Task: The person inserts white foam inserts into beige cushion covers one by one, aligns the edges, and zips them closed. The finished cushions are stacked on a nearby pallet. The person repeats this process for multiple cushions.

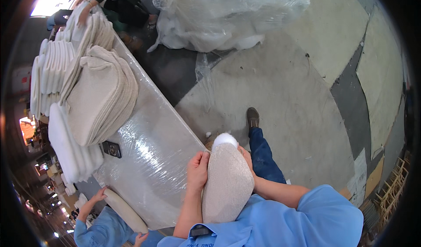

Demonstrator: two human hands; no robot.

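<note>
A beige knit cushion cover (228, 183) stands upright against my body, rounded out by what is inside. White stuffing (225, 139) bulges from its far end, at the opening. My left hand (198, 170) is closed on the cover's left edge near that opening, thumb on top. On the other side my right hand (247, 158) grips the right edge by the stuffing; the cover hides part of its fingers.
To my left runs a table (153, 159) covered in clear film, bearing stacked beige covers (103, 93), white pads (72, 146) and a phone (112, 149). A co-worker holds a beige cushion (127, 209). Another person's arm (85, 12) reaches over the far end. Plastic-wrapped white bundles (219, 19) lie ahead.
</note>
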